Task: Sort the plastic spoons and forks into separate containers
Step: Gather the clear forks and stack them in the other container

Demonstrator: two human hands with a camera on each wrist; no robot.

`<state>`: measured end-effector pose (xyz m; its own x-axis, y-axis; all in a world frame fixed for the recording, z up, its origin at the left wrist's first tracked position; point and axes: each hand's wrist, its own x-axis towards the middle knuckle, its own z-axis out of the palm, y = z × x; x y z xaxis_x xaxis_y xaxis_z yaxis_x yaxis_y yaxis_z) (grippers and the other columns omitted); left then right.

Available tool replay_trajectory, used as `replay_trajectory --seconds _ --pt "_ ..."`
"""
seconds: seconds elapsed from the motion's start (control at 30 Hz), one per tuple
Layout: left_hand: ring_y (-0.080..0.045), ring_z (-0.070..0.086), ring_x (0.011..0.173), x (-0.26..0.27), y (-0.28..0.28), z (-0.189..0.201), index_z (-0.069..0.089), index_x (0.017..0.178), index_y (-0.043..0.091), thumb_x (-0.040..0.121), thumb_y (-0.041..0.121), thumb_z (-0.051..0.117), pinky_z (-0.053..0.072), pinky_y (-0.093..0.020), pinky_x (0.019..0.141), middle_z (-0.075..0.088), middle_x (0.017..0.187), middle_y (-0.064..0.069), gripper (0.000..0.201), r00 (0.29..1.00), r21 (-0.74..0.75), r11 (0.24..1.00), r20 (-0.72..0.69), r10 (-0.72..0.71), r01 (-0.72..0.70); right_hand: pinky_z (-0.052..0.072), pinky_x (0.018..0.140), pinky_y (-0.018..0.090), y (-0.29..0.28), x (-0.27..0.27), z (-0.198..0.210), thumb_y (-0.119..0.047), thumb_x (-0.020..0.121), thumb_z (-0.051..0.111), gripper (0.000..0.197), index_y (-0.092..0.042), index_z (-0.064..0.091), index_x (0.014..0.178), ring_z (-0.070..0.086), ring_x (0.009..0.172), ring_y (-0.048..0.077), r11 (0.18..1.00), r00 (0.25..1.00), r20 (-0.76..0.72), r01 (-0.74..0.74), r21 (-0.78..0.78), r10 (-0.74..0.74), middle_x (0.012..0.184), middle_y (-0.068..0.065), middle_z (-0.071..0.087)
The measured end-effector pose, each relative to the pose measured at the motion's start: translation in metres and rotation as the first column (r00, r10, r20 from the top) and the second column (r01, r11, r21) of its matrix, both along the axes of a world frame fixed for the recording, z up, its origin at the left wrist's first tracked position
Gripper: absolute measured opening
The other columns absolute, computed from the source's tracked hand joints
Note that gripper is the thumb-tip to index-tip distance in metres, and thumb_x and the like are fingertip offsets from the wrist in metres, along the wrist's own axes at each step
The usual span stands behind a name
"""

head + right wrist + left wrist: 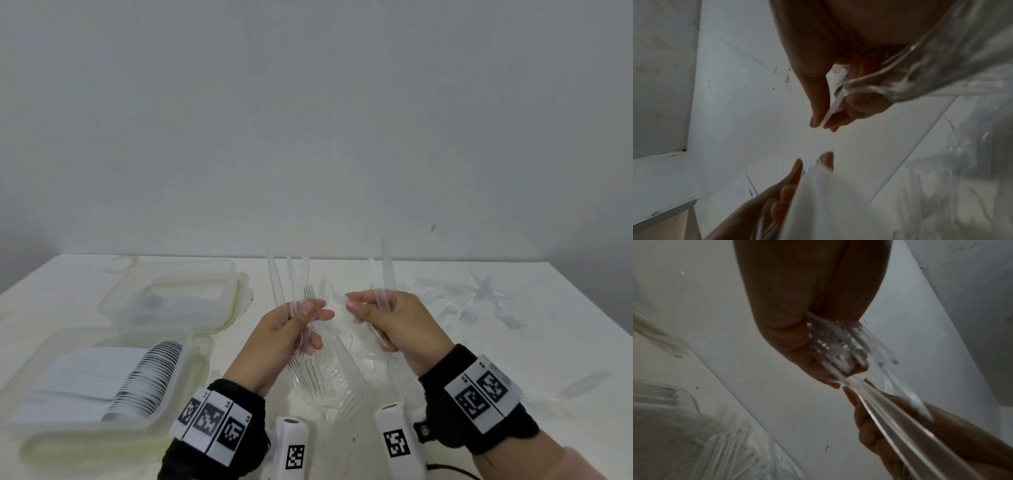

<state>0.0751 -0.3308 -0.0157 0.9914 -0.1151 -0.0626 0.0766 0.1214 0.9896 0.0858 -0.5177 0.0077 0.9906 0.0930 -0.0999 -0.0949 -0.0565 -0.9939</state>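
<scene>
Near container (191, 346) holds stacked spoons (144, 380); far container (236, 274) unclear.

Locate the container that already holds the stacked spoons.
In the head view, the spoon container sits on the table's near left side, left of the left hand and in front of another lidded container.

A white table (513, 342) stands against a plain grey wall (308, 120) (faintly scuffed).
</scene>
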Motion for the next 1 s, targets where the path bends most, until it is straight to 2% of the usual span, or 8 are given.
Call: replay_trajectory --seconds 0.17,0.3,0.4,0.53,0.63,0.73,0.9,1.0 --pt "-0.009 0.057 0.056 0.004 0.005 -0.003 0.064 0.111 0.008 0.088 0.031 0.054 0.046 -0.017 0.055 0.074 0.101 -0.003 0.034 0.999 -0.068 0.997 -0.020 0.040 -0.041 0.025 0.037 0.018 -0.020 0.011 0.003 -0.023 0.084 0.072 0.019 -0.009 0.073 0.097 0.032 0.041 0.006 0.990 0.991 0.047 0.126 0.057 -0.128 0.060 -0.005 0.059" --pt "-0.009 0.057 0.056 0.009 0.008 -0.005 0.064 0.110 0.008 0.096 0.024 0.051 0.046 -0.017 0.054 0.075 0.100 -0.003 0.026 0.999 -0.056 0.997 -0.014 0.051 -0.052 0.028 0.039 0.017 -0.033 0.018 0.005 -0.021 0.084 0.073 0.013 -0.012 0.074 0.093 0.035 0.045 0.007 0.970 0.968 0.062 0.241 0.027 -0.242 0.068 0.001 0.063" --pt "-0.010 0.057 0.055 0.010 0.009 -0.006 0.065 0.109 0.008 0.097 0.022 0.049 0.046 -0.018 0.053 0.074 0.102 -0.006 0.024 0.999 -0.041 0.999 -0.005 0.035 -0.035 0.030 0.037 0.015 -0.041 0.022 0.008 -0.015 0.082 0.075 0.013 -0.007 0.075 0.092 0.040 0.041 0.005 0.968 0.967 0.056 0.250 0.008 -0.250 0.067 0.003 0.066" --pt "-0.011 0.057 0.055 0.009 0.007 -0.005 0.064 0.111 0.007 0.096 0.023 0.050 0.046 -0.018 0.053 0.074 0.101 -0.005 0.026 1.000 -0.038 0.999 -0.001 0.016 -0.016 0.030 0.039 0.015 -0.049 0.026 0.014 -0.008 0.078 0.077 0.017 -0.014 0.076 0.093 0.041 0.042 0.004 0.975 0.987 0.064 0.154 -0.158 -0.145 0.056 -0.005 0.060" --pt "-0.011 0.057 0.057 0.009 0.007 -0.003 0.065 0.110 0.009 0.088 0.031 0.054 0.046 -0.019 0.054 0.074 0.103 -0.006 0.034 1.000 -0.035 0.999 0.001 0.011 -0.011 0.031 0.041 0.015 -0.046 0.022 0.020 -0.007 0.077 0.077 0.021 -0.018 0.075 0.095 0.044 0.047 0.002 0.971 0.999 0.038 -0.006 -0.237 0.015 0.073 -0.002 0.072" --pt "-0.012 0.058 0.059 0.009 0.004 -0.001 0.066 0.111 0.012 0.085 0.036 0.056 0.047 -0.020 0.057 0.074 0.102 -0.004 0.037 1.000 0.000 1.000 0.003 -0.011 0.011 0.029 0.041 0.014 -0.036 0.017 0.023 -0.008 0.075 0.079 0.022 -0.017 0.074 0.095 0.040 0.044 0.002 0.959 0.991 0.014 -0.123 -0.255 0.131 0.079 0.007 0.074" --pt "-0.012 0.053 0.055 0.006 -0.002 0.004 0.068 0.106 0.006 0.086 0.040 0.055 0.042 -0.019 0.057 0.065 0.068 -0.003 0.042 0.998 0.033 0.997 0.013 -0.064 0.063 0.023 0.039 0.018 -0.018 0.015 0.021 -0.005 0.073 0.080 0.021 -0.010 0.065 0.087 0.031 0.039 0.007 0.963 0.981 -0.017 -0.194 -0.186 0.195 0.079 0.017 0.072" --pt "-0.010 0.052 0.051 0.005 -0.005 0.006 0.069 0.104 0.007 0.093 0.034 0.051 0.042 -0.016 0.054 0.067 0.067 -0.002 0.034 0.999 0.010 0.999 0.010 -0.039 0.039 0.021 0.040 0.018 -0.014 0.015 0.017 -0.005 0.073 0.080 0.023 -0.011 0.061 0.085 0.029 0.039 0.008 0.968 0.980 -0.057 -0.197 -0.154 0.191 0.082 0.023 0.068"
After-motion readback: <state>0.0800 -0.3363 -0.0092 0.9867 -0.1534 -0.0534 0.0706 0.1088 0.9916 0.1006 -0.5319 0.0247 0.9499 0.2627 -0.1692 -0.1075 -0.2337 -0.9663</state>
